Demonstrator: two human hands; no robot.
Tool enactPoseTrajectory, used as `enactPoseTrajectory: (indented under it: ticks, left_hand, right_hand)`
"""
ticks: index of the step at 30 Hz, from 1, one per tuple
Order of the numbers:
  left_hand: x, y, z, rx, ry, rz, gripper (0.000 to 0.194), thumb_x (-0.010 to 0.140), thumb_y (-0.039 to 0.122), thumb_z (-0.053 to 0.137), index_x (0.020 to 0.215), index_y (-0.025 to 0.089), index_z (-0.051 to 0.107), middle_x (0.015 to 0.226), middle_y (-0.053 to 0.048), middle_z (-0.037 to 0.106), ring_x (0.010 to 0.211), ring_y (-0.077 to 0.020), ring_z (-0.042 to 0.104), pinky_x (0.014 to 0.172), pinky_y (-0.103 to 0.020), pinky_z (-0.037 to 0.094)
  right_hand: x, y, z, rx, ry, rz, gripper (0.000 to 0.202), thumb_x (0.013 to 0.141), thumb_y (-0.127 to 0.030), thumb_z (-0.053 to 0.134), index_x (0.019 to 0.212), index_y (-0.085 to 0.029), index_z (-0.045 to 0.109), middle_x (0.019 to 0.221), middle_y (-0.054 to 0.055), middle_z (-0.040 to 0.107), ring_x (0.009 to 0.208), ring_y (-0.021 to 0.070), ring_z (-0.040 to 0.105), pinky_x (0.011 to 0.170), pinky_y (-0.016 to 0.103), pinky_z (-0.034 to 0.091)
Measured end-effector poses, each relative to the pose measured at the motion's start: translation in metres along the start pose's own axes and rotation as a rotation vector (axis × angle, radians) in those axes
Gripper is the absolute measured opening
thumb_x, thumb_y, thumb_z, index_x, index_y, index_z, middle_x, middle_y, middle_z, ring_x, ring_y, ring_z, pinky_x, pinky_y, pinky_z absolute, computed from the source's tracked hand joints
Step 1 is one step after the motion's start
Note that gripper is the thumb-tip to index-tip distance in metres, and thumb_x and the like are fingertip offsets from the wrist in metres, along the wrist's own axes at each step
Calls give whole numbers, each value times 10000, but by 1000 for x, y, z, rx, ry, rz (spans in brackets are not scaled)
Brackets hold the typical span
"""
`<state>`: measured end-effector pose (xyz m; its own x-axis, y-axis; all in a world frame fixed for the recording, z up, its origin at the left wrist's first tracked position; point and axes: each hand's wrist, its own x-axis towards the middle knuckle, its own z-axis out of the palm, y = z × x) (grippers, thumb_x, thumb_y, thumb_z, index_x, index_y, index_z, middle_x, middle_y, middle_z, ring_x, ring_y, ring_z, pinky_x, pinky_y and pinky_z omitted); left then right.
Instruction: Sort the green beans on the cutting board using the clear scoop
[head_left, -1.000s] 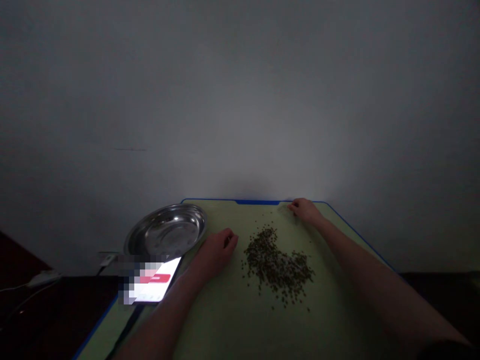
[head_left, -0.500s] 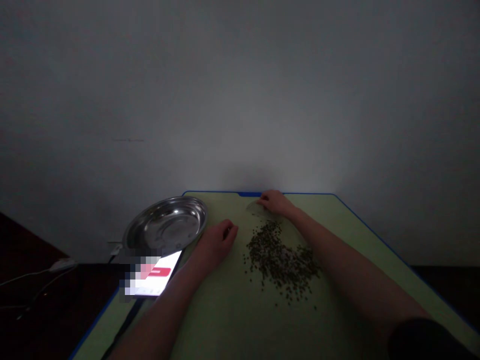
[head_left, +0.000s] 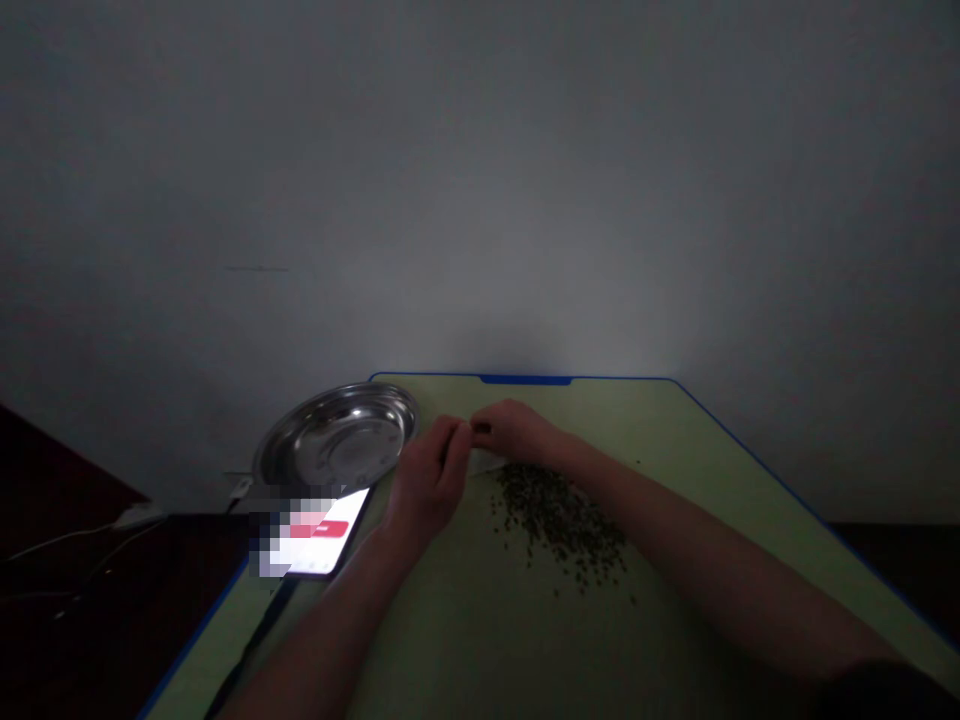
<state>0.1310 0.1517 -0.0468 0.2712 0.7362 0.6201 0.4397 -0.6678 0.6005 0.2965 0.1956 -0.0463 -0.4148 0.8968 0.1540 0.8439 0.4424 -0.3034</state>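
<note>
My left hand (head_left: 431,478) is closed, thumb against curled fingers, and its fingertips meet those of my right hand. What it pinches, if anything, is too dark to make out. My right hand (head_left: 517,430) is also closed, gripping a thin see-through piece (head_left: 486,462) that looks like a clear plastic bag; most of it is hidden by the fingers. Just below lies a loose spread of small dark seeds or beans (head_left: 559,520), partly covered by my right forearm.
A shiny metal basin (head_left: 337,440) stands at the table's left side. In front of it lies a lit phone (head_left: 322,545), with a dark strap or cable running towards me. The pale green table (head_left: 465,620) has a blue edge and meets a grey wall.
My right hand has come left and towards me from the table's far edge, bringing the see-through piece with it. My left hand has risen slightly, and the two hands now meet.
</note>
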Motion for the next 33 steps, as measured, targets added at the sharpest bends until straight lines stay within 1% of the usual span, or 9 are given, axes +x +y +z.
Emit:
enactPoseTrajectory:
  ticks: [3, 6, 13, 16, 22, 25, 28, 31, 33]
  left_hand:
    - [1, 0, -2, -25, 50, 3, 266, 942, 282, 398, 758, 173, 556, 580, 37, 512, 517, -102, 470, 509, -240, 322]
    - [2, -1, -4, -48, 57, 5, 263, 943, 281, 396, 763, 174, 556, 587, 35, 518, 519, -101, 472, 505, -238, 327]
    - [4, 0, -4, -7, 35, -19, 261, 937, 286, 395, 780, 179, 574, 586, 35, 527, 516, -110, 470, 516, -253, 327]
    - [3, 1, -2, 6, 12, -28, 280, 939, 302, 385, 774, 179, 575, 574, 38, 510, 511, -113, 465, 520, -259, 320]
    - [3, 0, 1, 45, -56, -33, 321, 939, 339, 360, 742, 183, 560, 546, 43, 467, 500, -121, 449, 525, -274, 297]
    - [2, 0, 3, 55, -88, -47, 334, 931, 365, 353, 737, 187, 558, 571, 29, 501, 532, -134, 471, 540, -280, 312]
    - [2, 0, 4, 56, -140, -73, 336, 922, 383, 355, 737, 191, 559, 578, 27, 512, 545, -141, 483, 546, -278, 324]
    - [3, 0, 6, 66, -198, -103, 336, 914, 387, 355, 740, 193, 568, 571, 33, 508, 528, -138, 471, 547, -276, 330]
    - [4, 0, 8, 77, -240, -129, 336, 910, 386, 354, 744, 196, 575, 570, 33, 510, 524, -139, 469, 549, -276, 335]
  right_hand:
    - [-9, -12, 0, 20, -23, -45, 250, 904, -411, 599, 934, -222, 759, 865, 50, 757, 772, 171, 644, 635, 259, 365]
    - [-18, -24, -2, 50, -70, -88, 249, 896, -422, 608, 943, -232, 761, 850, 50, 763, 750, 177, 659, 636, 261, 386]
    - [-44, -45, -11, 121, -193, -187, 176, 865, -335, 655, 937, -216, 762, 896, 40, 775, 796, 171, 685, 713, 251, 451]
    - [-59, -47, -15, 129, -226, -220, 173, 867, -329, 657, 945, -216, 762, 895, 34, 771, 778, 165, 676, 724, 259, 458]
    - [-92, -42, -24, 146, -237, -253, 151, 873, -293, 661, 935, -192, 755, 854, 37, 748, 753, 155, 647, 721, 257, 445]
    - [-108, -40, -32, 179, -207, -218, 128, 878, -280, 660, 898, -186, 744, 817, 30, 724, 726, 139, 621, 685, 242, 429]
    - [-122, -38, -42, 218, -84, -145, 124, 893, -270, 640, 874, -181, 724, 804, 26, 702, 724, 129, 599, 685, 242, 417]
    - [-135, -32, -50, 248, 8, -20, 111, 896, -233, 615, 867, -184, 711, 771, 10, 686, 688, 118, 579, 658, 241, 405]
    - [-142, -25, -53, 269, 10, 82, 123, 895, -241, 606, 855, -186, 708, 723, -5, 666, 635, 108, 555, 609, 237, 387]
